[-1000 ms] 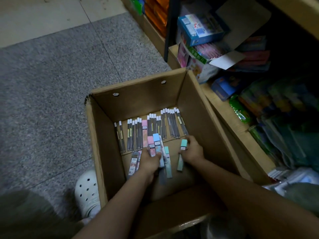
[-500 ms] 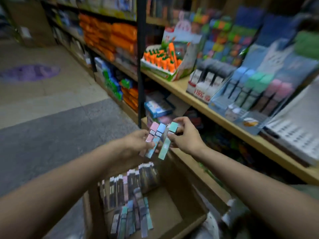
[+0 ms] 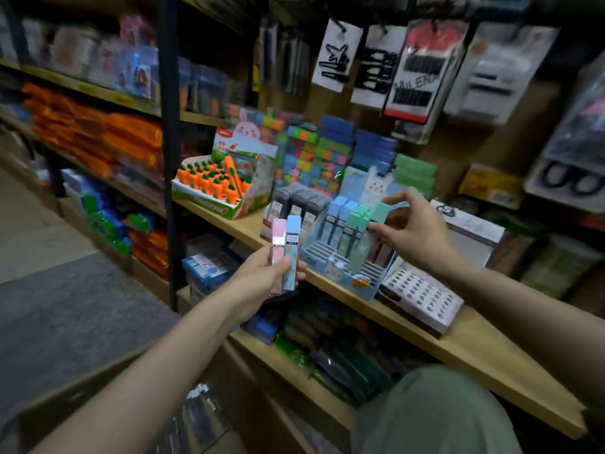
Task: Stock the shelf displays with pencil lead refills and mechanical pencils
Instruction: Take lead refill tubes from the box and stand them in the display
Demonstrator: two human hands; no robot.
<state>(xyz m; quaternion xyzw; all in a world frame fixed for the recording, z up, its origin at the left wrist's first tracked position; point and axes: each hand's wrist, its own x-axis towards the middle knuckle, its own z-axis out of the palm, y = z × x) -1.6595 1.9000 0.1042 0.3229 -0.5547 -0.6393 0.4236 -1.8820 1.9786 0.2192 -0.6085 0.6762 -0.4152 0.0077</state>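
A: Green refill (image 3: 366,237) is hanging upright, long axis vertical, right over the blue display (image 3: 343,270) slots.

B: Right hand (image 3: 415,231) is pinching it; left hand (image 3: 262,280) is gripping the pink refill (image 3: 278,244) and blue refill (image 3: 291,250), farther off.

Two hands (image 3: 262,283), three refills (one green) (image 3: 381,213).
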